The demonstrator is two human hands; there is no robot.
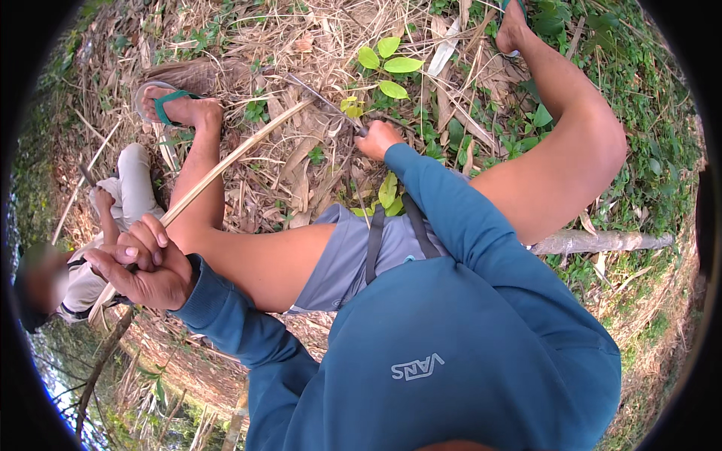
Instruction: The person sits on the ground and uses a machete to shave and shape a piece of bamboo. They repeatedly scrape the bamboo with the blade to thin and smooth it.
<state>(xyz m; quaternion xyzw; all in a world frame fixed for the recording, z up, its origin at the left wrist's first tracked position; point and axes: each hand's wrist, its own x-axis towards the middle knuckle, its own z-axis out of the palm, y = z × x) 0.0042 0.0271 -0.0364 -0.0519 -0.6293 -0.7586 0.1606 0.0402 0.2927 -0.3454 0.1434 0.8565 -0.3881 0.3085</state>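
Your left hand (154,264) is curled around a pale split strip (241,148), bamboo by the look of it, with the fingers folded over and the thumb alongside. A short tail shows below your fist; the longer part runs up and to the right across your left leg (213,207), its far end hanging over the dry leaf litter (301,188). Your right hand (380,140) is closed on the dark handle (362,131) of a slim knife (332,106), whose blade points up and to the left. The strip's far end is right by the blade; you cannot tell from this angle whether they touch.

Expect the strip to feel light and fairly stiff along its length, with some spring in the unsupported part. Being narrow, it may twist in your palm, and a smooth face could slide if your grip loosens. Its split edges may be sharp or splintery, so hold it across the flat faces and avoid running your fingers along an edge. Your present hold near the lower end keeps those fingers well apart from the blade, but leaves the far end freer to whip or wobble. Gripping nearer the middle would steady it, at the cost of bringing your fingers closer to the steel.
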